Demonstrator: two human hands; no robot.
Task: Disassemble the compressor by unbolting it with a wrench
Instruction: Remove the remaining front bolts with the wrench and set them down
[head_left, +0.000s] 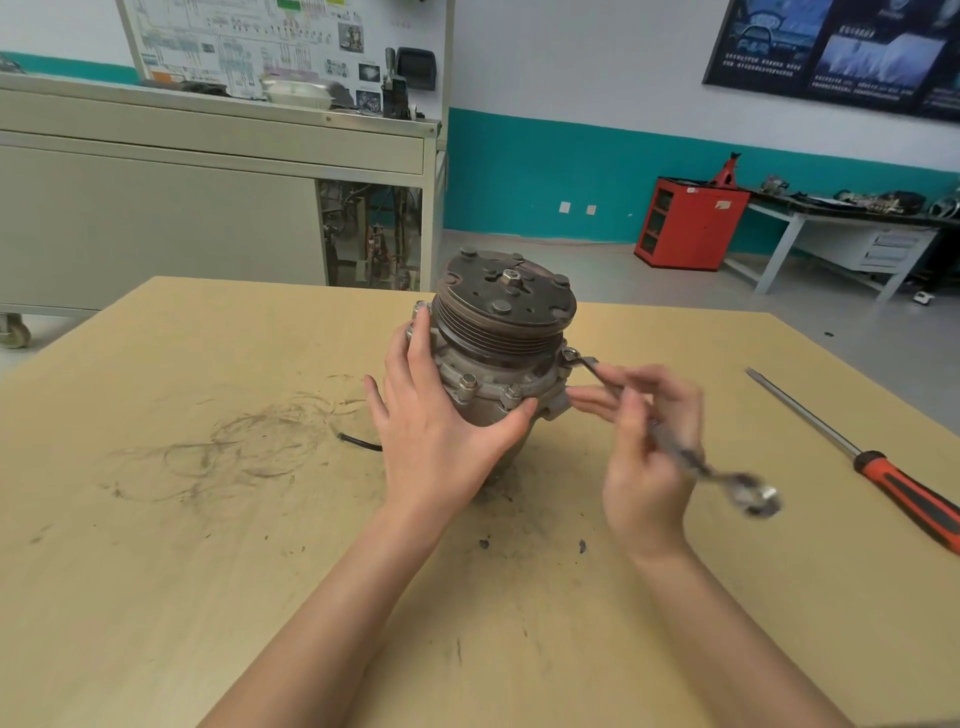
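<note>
A grey metal compressor (501, 332) with a grooved pulley on top stands upright in the middle of the wooden table (208, 519). Several bolts ring its flange. My left hand (436, 431) wraps around the compressor's left and front side, thumb on the body just below the flange. My right hand (644, 447) pinches the shaft of a silver wrench (675, 441). The wrench's far end sits on a flange bolt (571, 355) at the compressor's right side; its near end is blurred.
A long screwdriver (862, 462) with a red and black handle lies on the table at the right. A short black cable (358, 442) pokes out left of the compressor. Dark grime marks stain the tabletop. A grey cabinet and a red cabinet (691, 223) stand behind.
</note>
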